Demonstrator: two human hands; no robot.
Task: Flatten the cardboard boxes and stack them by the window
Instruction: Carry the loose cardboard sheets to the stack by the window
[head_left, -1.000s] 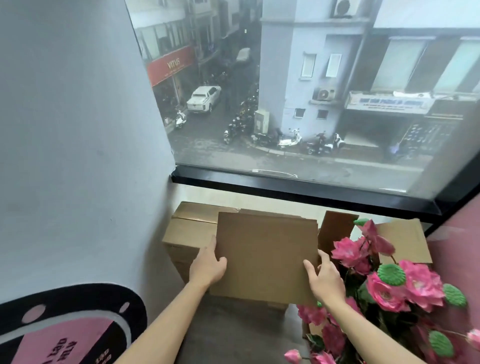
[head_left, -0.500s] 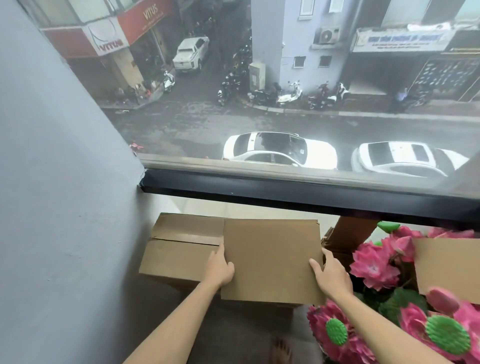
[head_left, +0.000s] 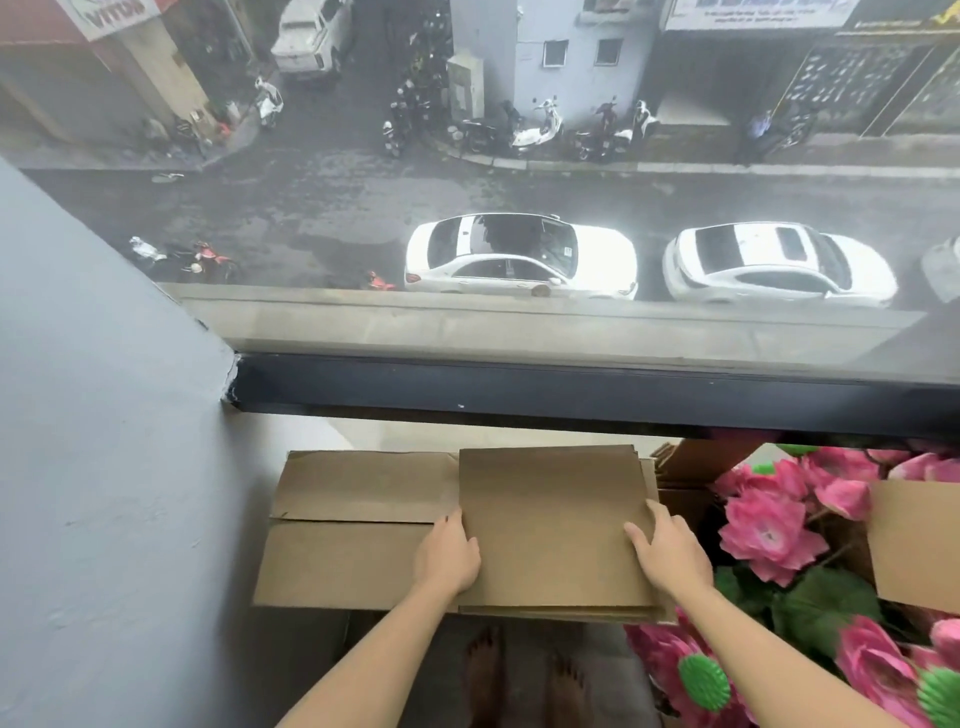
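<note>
Below window (head_left: 519, 208), both hands (head_left: 449, 558) grip flattened cardboard (head_left: 550, 525).

A person's two bare hands hold a flattened cardboard sheet (head_left: 553, 525) by its side edges. The left hand (head_left: 448, 558) grips the left edge, the right hand (head_left: 672, 553) the right edge, thumbs on top. Under the sheet and out past the left hand lies a stack of flattened boxes (head_left: 353, 530). Beyond both hands runs a dark window frame (head_left: 571, 397). Just beside the right hand are pink artificial flowers (head_left: 769, 535).
</note>
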